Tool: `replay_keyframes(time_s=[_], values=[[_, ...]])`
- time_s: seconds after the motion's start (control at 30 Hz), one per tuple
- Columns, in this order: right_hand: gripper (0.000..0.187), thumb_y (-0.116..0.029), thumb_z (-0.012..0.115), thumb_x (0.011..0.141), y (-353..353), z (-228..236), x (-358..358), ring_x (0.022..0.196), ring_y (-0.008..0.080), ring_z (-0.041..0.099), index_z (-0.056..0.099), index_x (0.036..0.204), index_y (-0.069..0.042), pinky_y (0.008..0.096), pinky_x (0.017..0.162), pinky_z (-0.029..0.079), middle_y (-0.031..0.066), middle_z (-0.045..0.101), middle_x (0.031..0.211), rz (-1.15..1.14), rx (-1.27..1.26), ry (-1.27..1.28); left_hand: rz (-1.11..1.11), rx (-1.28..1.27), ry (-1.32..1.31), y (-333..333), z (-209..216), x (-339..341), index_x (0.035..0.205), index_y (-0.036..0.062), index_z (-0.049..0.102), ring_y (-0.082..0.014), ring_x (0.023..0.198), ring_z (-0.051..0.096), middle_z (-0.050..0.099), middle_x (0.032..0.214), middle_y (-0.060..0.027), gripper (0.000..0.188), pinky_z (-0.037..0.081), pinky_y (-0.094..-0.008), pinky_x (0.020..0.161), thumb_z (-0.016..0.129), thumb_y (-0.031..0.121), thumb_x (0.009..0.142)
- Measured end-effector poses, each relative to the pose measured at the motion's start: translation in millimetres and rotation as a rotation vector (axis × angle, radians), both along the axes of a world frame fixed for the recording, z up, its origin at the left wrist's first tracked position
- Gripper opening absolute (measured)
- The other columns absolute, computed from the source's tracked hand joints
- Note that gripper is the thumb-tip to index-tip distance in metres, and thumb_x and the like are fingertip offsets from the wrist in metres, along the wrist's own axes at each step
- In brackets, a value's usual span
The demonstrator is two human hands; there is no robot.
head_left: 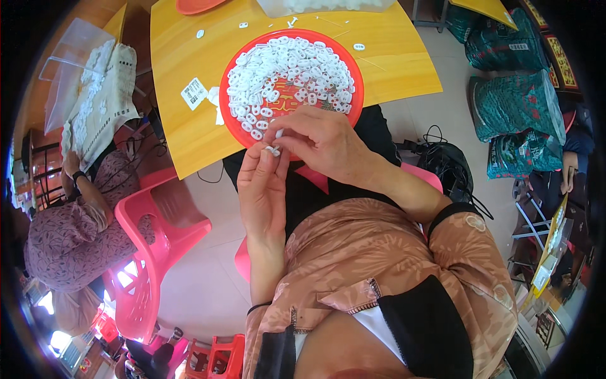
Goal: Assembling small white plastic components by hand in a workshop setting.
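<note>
Yellow table point(398, 72), one red tray point(359, 82), many white pieces point(278, 58), left hand point(262, 192) pinching one part point(273, 151), right hand point(331, 140) another

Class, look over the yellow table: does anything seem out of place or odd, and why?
A few small white oval pieces with holes lie scattered on the smooth yellow tabletop, outside the round red tray heaped with similar ones. They look strayed, perhaps spilled. I see no clear damage.

Left fingers point(261, 169), right fingers point(298, 128) pinch small white pieces point(273, 151).
</note>
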State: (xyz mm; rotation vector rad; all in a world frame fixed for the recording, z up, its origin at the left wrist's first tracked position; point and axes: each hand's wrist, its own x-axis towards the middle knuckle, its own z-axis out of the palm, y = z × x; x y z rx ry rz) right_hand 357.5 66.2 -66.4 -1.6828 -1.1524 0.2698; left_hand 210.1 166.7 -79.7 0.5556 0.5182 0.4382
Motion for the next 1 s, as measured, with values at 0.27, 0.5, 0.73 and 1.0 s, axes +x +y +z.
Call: replay_keyframes(time_s=[0.27,0.5,0.73,1.0], values=[[0.015,0.0,0.071,0.095,-25,15,2,0.089,0.0096,0.069,0.075,0.11,-0.003,0.0246,0.075,0.056,0.005,0.076,0.103,-0.007,0.036,0.497,0.046,0.027,0.029,-17,19,6,0.115,0.0026,0.067,-0.0218,0.123,0.064,0.067,0.131,-0.0131,0.013,0.05,-0.0382,0.113,0.065,0.007,0.103],[0.027,-0.002,0.073,0.095,-31,15,5,0.097,0.0082,0.07,0.074,0.122,-0.002,0.0223,0.084,0.057,0.0044,0.076,0.114,0.042,0.152,1.09,0.149,0.254,0.138,-20,9,0,0.113,0.0019,0.066,-0.0169,0.094,0.073,0.074,0.105,-0.0077,0.012,0.059,-0.0281,0.087,0.068,0.005,0.101],[0.032,-0.005,0.073,0.095,-34,13,-9,0.104,0.0107,0.071,0.072,0.128,-0.002,0.0261,0.092,0.058,0.0059,0.075,0.117,0.073,0.148,1.167,0.181,0.364,0.191,-32,20,2,0.11,-0.0003,0.065,-0.016,0.087,0.074,0.074,0.1,-0.0086,0.01,0.059,-0.0266,0.08,0.067,0.003,0.101],[0.03,-0.003,0.07,0.097,-37,14,-8,0.106,0.0123,0.071,0.072,0.127,0.0,0.0258,0.094,0.058,0.0077,0.075,0.116,0.098,0.145,1.14,0.198,0.447,0.198,-35,22,5,0.109,-0.0019,0.065,-0.0173,0.086,0.075,0.074,0.1,-0.0101,0.009,0.06,-0.0264,0.08,0.067,0.001,0.1]])
